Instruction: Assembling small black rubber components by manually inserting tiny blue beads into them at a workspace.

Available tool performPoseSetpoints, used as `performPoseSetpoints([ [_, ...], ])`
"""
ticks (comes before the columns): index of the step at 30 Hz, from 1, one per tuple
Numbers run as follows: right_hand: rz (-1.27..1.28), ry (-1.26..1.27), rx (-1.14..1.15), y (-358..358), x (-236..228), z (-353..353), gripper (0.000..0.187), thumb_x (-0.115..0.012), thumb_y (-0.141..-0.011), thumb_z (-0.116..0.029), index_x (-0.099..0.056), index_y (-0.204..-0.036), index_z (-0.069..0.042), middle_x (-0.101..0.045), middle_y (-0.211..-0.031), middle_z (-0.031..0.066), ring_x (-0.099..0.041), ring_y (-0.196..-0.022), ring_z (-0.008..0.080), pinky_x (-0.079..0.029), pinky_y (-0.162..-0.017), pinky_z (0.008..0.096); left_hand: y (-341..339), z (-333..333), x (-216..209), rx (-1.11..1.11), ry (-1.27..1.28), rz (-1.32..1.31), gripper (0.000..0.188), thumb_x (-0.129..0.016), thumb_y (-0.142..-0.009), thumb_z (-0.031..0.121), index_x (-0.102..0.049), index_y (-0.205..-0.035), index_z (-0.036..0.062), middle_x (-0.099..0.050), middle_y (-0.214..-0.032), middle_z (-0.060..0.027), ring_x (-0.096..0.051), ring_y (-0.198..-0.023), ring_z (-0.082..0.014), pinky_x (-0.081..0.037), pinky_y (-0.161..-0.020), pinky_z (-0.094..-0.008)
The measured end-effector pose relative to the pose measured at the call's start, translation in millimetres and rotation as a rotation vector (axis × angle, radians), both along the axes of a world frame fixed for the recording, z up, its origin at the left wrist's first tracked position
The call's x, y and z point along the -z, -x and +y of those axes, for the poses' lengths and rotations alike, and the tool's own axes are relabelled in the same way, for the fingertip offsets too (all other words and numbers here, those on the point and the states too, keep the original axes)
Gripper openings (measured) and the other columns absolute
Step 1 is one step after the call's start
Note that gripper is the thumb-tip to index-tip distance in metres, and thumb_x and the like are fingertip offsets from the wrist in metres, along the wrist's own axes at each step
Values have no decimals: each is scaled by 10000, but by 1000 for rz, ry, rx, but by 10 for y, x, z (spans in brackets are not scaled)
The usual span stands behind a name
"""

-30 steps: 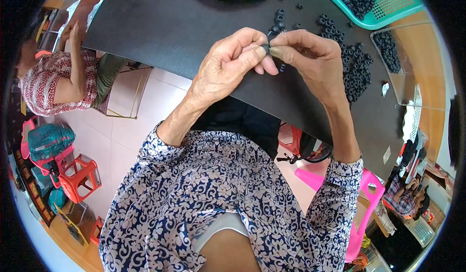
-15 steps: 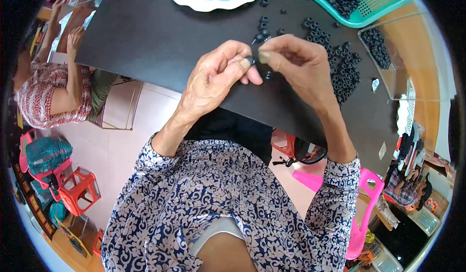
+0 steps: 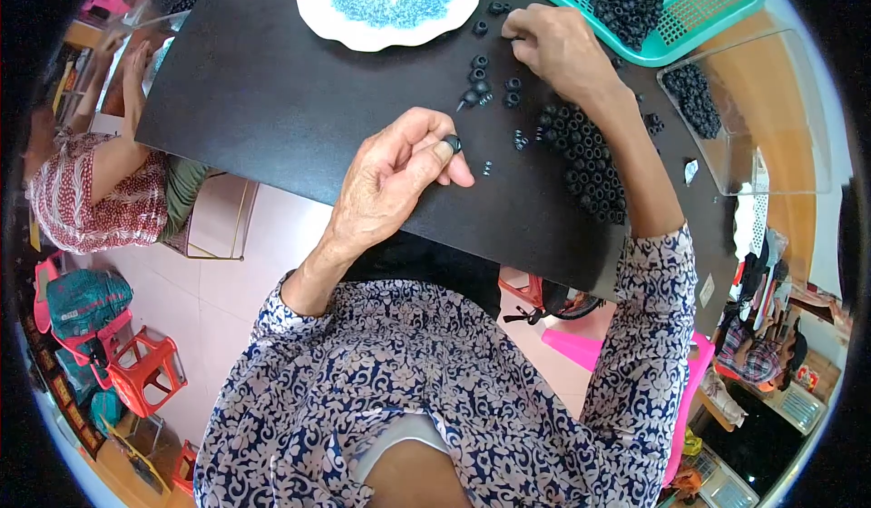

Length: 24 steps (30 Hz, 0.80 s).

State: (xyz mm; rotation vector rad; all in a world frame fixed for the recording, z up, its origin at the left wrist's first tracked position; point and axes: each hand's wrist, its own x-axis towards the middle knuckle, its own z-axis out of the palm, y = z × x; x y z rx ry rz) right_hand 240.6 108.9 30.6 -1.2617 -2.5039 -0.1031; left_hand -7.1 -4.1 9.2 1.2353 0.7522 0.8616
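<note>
Between thumb and forefinger, my left hand (image 3: 390, 174) pinches a small round black plastic piece (image 3: 453, 143) above the table's near side. My right hand (image 3: 562, 50) stretches to the far right, fingers closed together at the tabletop near some loose black pieces (image 3: 495, 7); whether a piece is in them is hidden. Several tiny coil springs (image 3: 521, 140) lie between the hands. Beside them runs a short row of black pieces (image 3: 478, 77). Under my right forearm spreads a dense group of ring-shaped black pieces (image 3: 590, 168).
A white scalloped plate (image 3: 313, 20) of tiny bluish springs stands at the back. At the far right are a green basket (image 3: 726, 41) and a clear box (image 3: 771, 168), both holding black pieces. Another person (image 3: 95, 177) sits to the left. A red stool (image 3: 145, 367) stands on the floor.
My right hand has left my left hand and moved away toward the far right of the table. My left hand keeps its black piece, slightly lower in view.
</note>
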Motion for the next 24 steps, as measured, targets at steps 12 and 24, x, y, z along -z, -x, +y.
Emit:
performPoseSetpoints([
  [12, 1179, 782, 199, 499, -129, -1248, 202, -622, -857, 56, -633, -1058, 68, -687, -941, 85, -683, -914, 165, -532, -812, 230, 8, 1, 30, -56, -38, -57, 163, -485, -958, 119, -547, -998, -26, -660, -798, -71, -595, -751, -91, -470, -711, -232],
  [24, 1386, 615, 71, 504, 241, -1346, 206, -659, -808, 114, -663, -996, 30, -660, -1011, 77, -682, -900, 180, -531, -832, 246, -20, 10, 50, -35, -107, 25, 171, -494, -971, 148, -552, -1000, -11, -656, -791, -63, -595, -765, -94, -478, -716, -245],
])
